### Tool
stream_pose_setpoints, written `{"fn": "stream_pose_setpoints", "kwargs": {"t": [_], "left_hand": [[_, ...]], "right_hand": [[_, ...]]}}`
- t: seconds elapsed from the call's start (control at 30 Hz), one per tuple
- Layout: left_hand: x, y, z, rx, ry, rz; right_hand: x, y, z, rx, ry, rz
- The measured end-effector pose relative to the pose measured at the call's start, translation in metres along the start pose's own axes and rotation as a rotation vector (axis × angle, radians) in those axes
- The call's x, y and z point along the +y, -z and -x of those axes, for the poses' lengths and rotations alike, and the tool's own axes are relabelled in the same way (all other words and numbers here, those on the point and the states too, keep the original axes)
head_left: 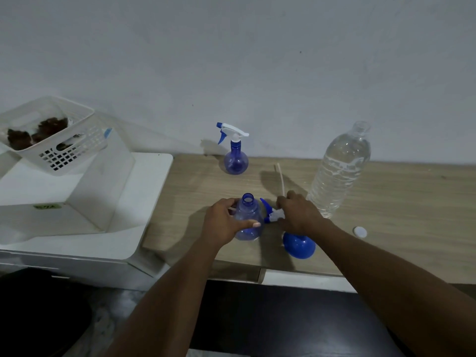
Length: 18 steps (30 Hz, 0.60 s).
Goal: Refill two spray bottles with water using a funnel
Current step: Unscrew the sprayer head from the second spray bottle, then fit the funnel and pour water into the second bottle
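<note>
Fingers (247,223) of left hand (221,222) wrap upright open-necked spray bottle (248,222); right hand (298,215) closed on trigger head (274,215), dip tube (280,179) pointing 12 o'clock along surface (386,202).

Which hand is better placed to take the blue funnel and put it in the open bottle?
The right hand. It is setting the sprayer head down right above the blue funnel, which lies on its near side. The left hand is already occupied gripping the open bottle, keeping it upright.

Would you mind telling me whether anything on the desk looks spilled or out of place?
No spill shows. The water bottle stands uncapped, its cap loose on the desk.
</note>
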State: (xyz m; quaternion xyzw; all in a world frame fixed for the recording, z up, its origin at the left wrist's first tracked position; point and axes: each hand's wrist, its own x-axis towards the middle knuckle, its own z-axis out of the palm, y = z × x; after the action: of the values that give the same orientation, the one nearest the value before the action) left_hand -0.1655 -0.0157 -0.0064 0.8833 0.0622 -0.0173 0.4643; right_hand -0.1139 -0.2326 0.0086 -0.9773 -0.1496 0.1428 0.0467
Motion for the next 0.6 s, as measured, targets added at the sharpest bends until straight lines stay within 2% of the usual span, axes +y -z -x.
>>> {"fn": "stream_pose_setpoints", "kwargs": {"t": [0.1,0.17,0.3,0.4,0.6], "left_hand": [[0.002,-0.003,-0.003,-0.003,0.021,0.006],[0.005,-0.006,-0.004,-0.003,0.025,0.002],[0.007,-0.007,-0.004,-0.013,0.025,0.004],[0.006,-0.006,-0.005,-0.010,0.025,0.010],[0.004,-0.005,-0.005,-0.008,0.031,0.004]], "right_hand": [[-0.005,-0.003,0.019,-0.206,0.012,0.125],[-0.005,-0.012,0.028,-0.268,-0.017,0.194],[0.000,-0.029,0.034,-0.259,-0.093,0.160],[0.002,-0.026,0.034,-0.246,-0.082,0.153],[-0.006,0.025,0.023,-0.232,-0.016,-0.035]]}}
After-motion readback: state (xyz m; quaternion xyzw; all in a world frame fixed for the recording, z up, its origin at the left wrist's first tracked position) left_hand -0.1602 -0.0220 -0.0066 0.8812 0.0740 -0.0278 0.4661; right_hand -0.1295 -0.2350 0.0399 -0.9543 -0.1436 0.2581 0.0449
